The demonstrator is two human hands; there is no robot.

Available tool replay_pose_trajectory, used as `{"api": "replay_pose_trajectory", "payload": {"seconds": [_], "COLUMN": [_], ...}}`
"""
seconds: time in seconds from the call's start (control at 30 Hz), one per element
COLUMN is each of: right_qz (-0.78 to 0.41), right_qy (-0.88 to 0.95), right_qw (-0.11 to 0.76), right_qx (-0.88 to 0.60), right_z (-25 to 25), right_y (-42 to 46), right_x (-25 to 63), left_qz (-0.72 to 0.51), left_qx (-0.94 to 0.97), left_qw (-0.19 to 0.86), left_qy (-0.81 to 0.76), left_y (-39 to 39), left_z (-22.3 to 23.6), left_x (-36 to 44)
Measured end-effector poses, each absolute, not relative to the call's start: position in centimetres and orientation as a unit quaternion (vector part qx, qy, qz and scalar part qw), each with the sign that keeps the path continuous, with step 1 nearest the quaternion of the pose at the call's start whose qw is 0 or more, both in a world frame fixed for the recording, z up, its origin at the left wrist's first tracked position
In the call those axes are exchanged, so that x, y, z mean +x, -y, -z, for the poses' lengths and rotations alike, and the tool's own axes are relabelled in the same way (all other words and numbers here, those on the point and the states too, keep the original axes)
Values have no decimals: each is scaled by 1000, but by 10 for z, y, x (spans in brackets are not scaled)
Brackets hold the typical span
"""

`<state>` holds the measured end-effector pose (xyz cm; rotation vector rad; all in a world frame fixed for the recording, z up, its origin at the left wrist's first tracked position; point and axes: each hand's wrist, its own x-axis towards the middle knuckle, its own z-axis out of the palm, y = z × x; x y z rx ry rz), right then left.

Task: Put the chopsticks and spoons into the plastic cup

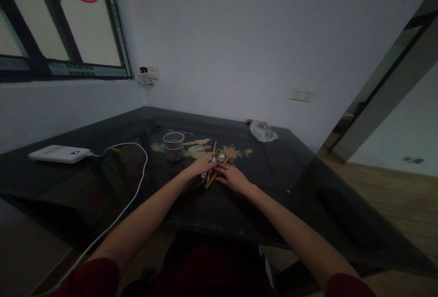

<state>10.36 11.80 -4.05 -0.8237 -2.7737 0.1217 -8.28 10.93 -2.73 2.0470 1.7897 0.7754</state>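
Note:
A loose bundle of wooden chopsticks (211,179) lies on the dark table (260,205) between my hands, mixed with metal spoons, one with a shiny spoon bowl (221,157). My left hand (201,164) is closed over the bundle from the left, its fingertips partly hidden among the utensils. From the right, my right hand (234,178) touches the pile with its fingers stretched out and somewhat apart. Just beyond my left hand stands a see-through, perforated utensil cup (174,147), upright.
On the left lies a white power bank (59,153) with a white cable (142,174) running toward me. A crumpled plastic bag (263,132) sits near the wall. At the right edge is a dark flat object (347,217). A window (85,23) is at upper left.

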Motion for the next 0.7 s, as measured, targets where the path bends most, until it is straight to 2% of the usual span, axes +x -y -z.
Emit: {"api": "replay_pose_trajectory", "payload": {"seconds": [0.4, 0.7], "right_qz": [-88, -117], "right_qy": [939, 921], "right_qw": [151, 163], "right_qx": [-296, -333], "right_z": [38, 37], "right_y": [-130, -132], "right_x": [164, 217], "left_qz": [-447, -432], "left_qx": [651, 680], "left_qw": [359, 360], "left_qy": [-497, -471], "left_y": [-102, -99], "left_z": [54, 52], "left_x": [-26, 6]}}
